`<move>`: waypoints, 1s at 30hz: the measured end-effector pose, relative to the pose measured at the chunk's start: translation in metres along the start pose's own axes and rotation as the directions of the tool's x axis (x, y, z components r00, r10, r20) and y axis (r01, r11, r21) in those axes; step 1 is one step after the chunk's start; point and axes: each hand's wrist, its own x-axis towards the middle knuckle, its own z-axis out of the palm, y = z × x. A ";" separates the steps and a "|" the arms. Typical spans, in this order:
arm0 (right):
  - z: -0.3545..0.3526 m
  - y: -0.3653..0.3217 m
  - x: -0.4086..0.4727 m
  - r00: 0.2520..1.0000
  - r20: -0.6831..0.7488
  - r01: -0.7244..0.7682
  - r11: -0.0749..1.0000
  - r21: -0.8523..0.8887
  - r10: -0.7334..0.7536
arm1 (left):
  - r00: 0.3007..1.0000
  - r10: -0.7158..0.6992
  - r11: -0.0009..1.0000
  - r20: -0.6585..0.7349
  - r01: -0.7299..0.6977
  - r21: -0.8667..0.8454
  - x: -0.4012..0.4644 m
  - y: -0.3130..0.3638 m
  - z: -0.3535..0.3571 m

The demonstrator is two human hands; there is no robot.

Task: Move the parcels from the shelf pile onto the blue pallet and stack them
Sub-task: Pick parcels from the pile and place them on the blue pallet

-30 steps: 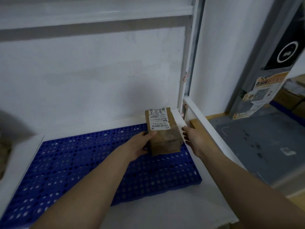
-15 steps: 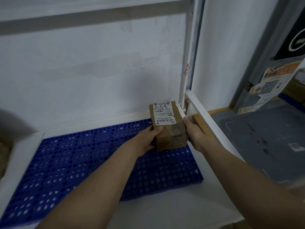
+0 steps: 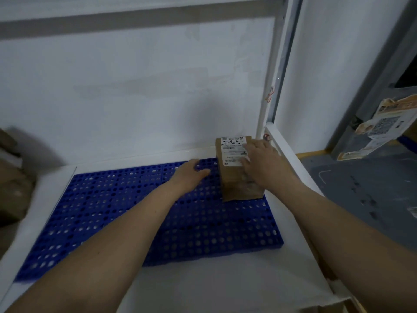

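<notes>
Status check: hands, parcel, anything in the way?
Left hand open, off the parcel. Right hand flat on its top. Parcel down at pallet back right corner. Nothing blocking.

White shelf (image 3: 214, 288) — blue pallet (image 3: 140, 222) atop

a: what do i have around the edges here?

b: from my seat, a white back wall (image 3: 140, 86) fills the upper half of the frame, with a grey horizontal rail (image 3: 135, 21) across the top. a white metal upright (image 3: 269, 86) runs down right of centre, with a small red mark on it.

a: and further right?

b: a grey floor (image 3: 361, 188) in the right middle, a grey post (image 3: 370, 86) at the far right with a torn sticker (image 3: 381, 127) showing a qr code. brown cardboard (image 3: 11, 177) sits blurred at the left edge. white shelf board (image 3: 203, 285) along the bottom.
</notes>
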 end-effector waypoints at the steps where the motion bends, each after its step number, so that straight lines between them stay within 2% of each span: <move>1: 0.000 -0.011 0.002 0.997 0.013 0.076 0.996 -0.054 -0.076 | 0.999 0.036 0.988 -0.019 -0.033 0.153 -0.004 -0.004 -0.009; 3: 0.001 -0.036 0.007 0.975 0.096 0.211 0.971 -0.112 -0.200 | 0.997 0.061 0.915 -0.039 -0.040 0.401 -0.014 -0.014 -0.026; 5: 0.008 -0.061 0.010 0.931 0.228 0.322 0.936 -0.145 -0.285 | 0.997 0.045 0.825 -0.061 -0.003 0.565 -0.027 -0.025 -0.041; 9: 0.029 -0.111 0.007 0.826 0.416 0.457 0.884 -0.098 -0.380 | 0.993 -0.073 0.723 -0.088 0.113 0.681 -0.063 -0.057 -0.064; 13: 0.038 -0.166 0.000 0.723 0.534 0.529 0.848 -0.022 -0.437 | 0.972 -0.176 0.740 -0.154 0.234 0.631 -0.107 -0.095 -0.094; 16: 0.039 -0.211 -0.011 0.668 0.552 0.575 0.817 0.043 -0.500 | 0.949 -0.220 0.768 -0.226 0.311 0.560 -0.144 -0.120 -0.121; 23: 0.041 -0.321 -0.055 0.606 0.528 0.632 0.763 0.135 -0.595 | 0.889 -0.234 0.753 -0.393 0.421 0.506 -0.235 -0.172 -0.185; 27: 0.043 -0.384 -0.088 0.592 0.489 0.657 0.735 0.168 -0.641 | 0.875 -0.263 0.774 -0.406 0.442 0.453 -0.290 -0.211 -0.220; 30: 0.045 -0.435 -0.122 0.555 0.481 0.677 0.704 0.213 -0.679 | 0.848 -0.294 0.812 -0.441 0.465 0.353 -0.334 -0.246 -0.245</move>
